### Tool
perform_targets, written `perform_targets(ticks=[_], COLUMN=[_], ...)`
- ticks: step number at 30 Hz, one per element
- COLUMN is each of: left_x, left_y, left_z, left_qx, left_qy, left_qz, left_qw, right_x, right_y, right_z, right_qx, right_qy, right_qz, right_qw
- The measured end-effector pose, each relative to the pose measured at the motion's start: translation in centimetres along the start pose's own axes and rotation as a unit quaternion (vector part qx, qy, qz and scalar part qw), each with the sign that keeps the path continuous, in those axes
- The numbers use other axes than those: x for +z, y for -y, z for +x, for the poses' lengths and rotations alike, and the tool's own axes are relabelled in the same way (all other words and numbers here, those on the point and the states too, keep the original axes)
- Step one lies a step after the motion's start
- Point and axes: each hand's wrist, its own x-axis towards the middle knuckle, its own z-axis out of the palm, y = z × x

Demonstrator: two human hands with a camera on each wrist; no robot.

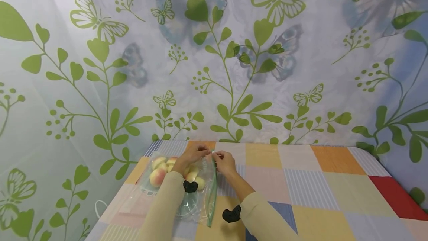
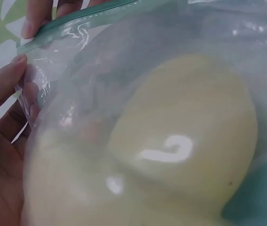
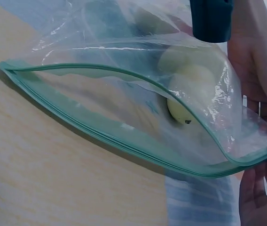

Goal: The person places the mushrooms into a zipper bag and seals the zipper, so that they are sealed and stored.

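Note:
A clear zip bag (image 1: 197,211) with a green zip strip (image 3: 96,134) lies on the patchwork cloth. Inside it are several yellow-and-red fruits (image 1: 158,176), round and smooth. At the far end of the strip, my left hand (image 1: 195,153) pinches the bag's corner between thumb and fingers. Opposite it, my right hand (image 1: 225,162) pinches the end of the green strip. In the right wrist view the bag's mouth gapes along most of its length and comes together near the hands. Large pale fruit (image 2: 194,127) fills the left wrist view behind the plastic.
A patchwork cloth (image 1: 311,192) covers the table. Behind it hangs a curtain (image 1: 214,66) printed with leaves and butterflies. A white loop (image 1: 100,208), like a cord, hangs at the table's left edge. Black wrist-worn devices (image 1: 231,214) sit near both sleeves.

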Motion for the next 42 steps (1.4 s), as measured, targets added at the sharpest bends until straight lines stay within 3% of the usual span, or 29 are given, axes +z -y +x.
perform_targets(ticks=[7, 15, 21, 25, 28, 35, 42], left_x=[0.0, -0.3, -0.3, -0.2, 0.0, 0.1, 0.0], left_y=[0.6, 1.8, 0.8, -0.3, -0.3, 0.3, 0.4], left_z=[0.2, 0.7, 0.3, -0.2, -0.2, 0.3, 0.4], left_qx=[-0.017, -0.005, -0.031, -0.025, -0.019, -0.048, -0.036], left_qy=[-0.003, -0.005, -0.009, -0.014, -0.022, -0.027, -0.031], left_qz=[-0.001, -0.023, -0.021, -0.034, -0.039, -0.025, -0.010], left_qw=[0.9999, 0.9997, 0.9993, 0.9990, 0.9988, 0.9982, 0.9988], right_x=[0.0, 0.1, -0.2, -0.3, -0.3, -0.3, -0.5], right_y=[-0.3, -0.5, -0.5, -0.7, -0.9, -1.1, -1.2], right_z=[-0.3, -0.2, -0.6, -0.7, -0.9, -1.2, -1.6], right_qx=[-0.003, -0.017, -0.017, -0.012, -0.010, -0.005, -0.005], right_qy=[0.001, -0.009, -0.001, -0.005, -0.011, -0.005, 0.011], right_qz=[-0.020, -0.046, -0.038, -0.032, -0.025, -0.002, 0.007], right_qw=[1.000, 0.999, 0.999, 0.999, 1.000, 1.000, 1.000])
